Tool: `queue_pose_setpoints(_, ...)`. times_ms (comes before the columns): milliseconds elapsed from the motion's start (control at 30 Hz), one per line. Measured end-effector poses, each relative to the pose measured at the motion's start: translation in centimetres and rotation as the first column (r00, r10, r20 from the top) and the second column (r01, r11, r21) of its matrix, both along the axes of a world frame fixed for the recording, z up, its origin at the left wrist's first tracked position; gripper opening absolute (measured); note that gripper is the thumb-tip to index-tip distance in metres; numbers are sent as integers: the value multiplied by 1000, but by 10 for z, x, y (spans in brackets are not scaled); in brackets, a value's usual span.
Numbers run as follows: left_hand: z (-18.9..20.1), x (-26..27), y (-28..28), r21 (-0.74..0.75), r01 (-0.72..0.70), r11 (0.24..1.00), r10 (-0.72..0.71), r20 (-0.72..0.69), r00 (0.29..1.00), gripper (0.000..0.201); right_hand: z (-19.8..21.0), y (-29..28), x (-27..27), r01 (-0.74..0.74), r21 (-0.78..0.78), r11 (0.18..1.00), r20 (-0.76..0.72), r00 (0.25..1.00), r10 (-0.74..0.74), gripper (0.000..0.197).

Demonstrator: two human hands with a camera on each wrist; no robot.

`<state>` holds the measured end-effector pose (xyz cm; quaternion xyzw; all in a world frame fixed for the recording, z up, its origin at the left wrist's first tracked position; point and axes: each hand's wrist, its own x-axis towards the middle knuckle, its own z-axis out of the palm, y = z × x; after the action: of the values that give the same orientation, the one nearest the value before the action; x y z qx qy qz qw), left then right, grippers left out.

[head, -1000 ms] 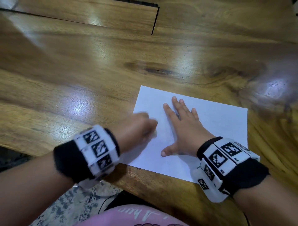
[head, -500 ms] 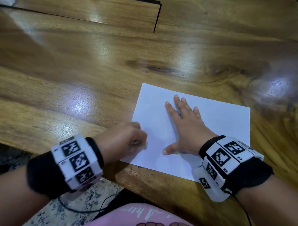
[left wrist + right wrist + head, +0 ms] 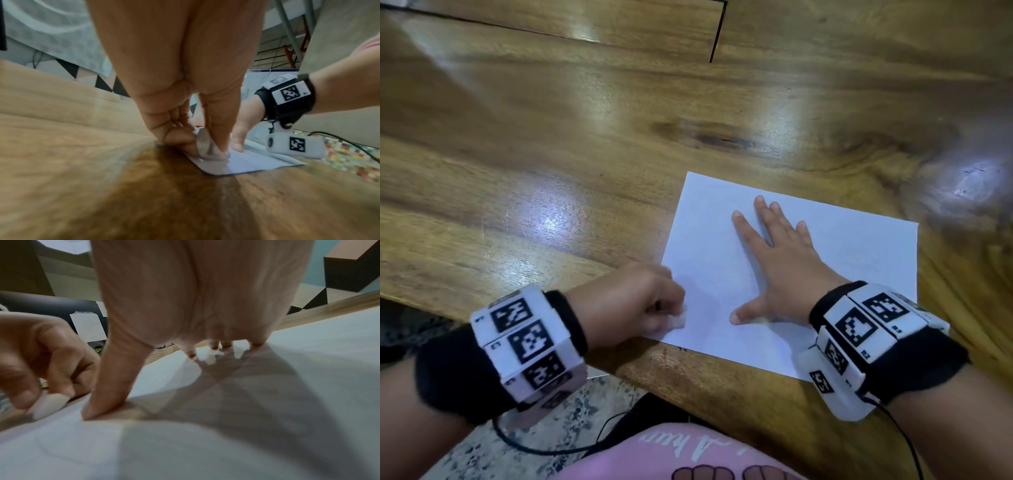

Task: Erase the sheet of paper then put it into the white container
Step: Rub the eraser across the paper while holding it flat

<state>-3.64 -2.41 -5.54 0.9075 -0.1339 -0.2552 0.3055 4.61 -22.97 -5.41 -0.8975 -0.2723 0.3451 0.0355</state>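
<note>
A white sheet of paper (image 3: 852, 253) lies flat on the wooden table (image 3: 551, 154) near its front edge. My right hand (image 3: 774, 250) lies flat on the sheet with fingers spread, pressing it down; its thumb (image 3: 107, 392) touches the paper (image 3: 205, 443). My left hand (image 3: 640, 301) pinches a small white eraser (image 3: 678, 322) against the sheet's near-left corner. The left wrist view shows the eraser (image 3: 207, 149) between thumb and fingers, touching the paper (image 3: 246, 164). The right wrist view shows the eraser (image 3: 49, 404) at the left. No white container is in view.
The table's front edge (image 3: 722, 394) runs just below the sheet, with patterned floor (image 3: 571, 428) and a black cable (image 3: 544, 445) beneath. A dark seam (image 3: 717, 34) crosses the tabletop at the back. Bare wood stretches left of and behind the paper.
My left hand with the eraser has slid from the sheet's middle-left back toward its near-left corner. The right hand has stayed flat on the paper.
</note>
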Motion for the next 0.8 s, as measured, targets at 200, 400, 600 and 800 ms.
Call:
queue_pose_setpoints(200, 2, 35, -9, 48, -168, 985, 153, 226, 962, 16, -4, 3, -2, -20, -15, 1000, 26, 999, 20, 129)
queue_pose_setpoints(400, -5, 3, -10, -33, -10, 999, 14, 140, 990, 17, -5, 2, -1, -23, -30, 999, 24, 999, 24, 130)
queue_pose_setpoints(600, 4, 22, -19, 12, -32, 999, 31, 91, 995, 13, -5, 3, -1, -21, -33, 999, 28, 999, 22, 130)
queue_pose_setpoints(800, 3, 35, -33, 92, -56, 994, 38, 180, 983, 14, -5, 2, -2, -22, -19, 1000, 25, 999, 23, 129)
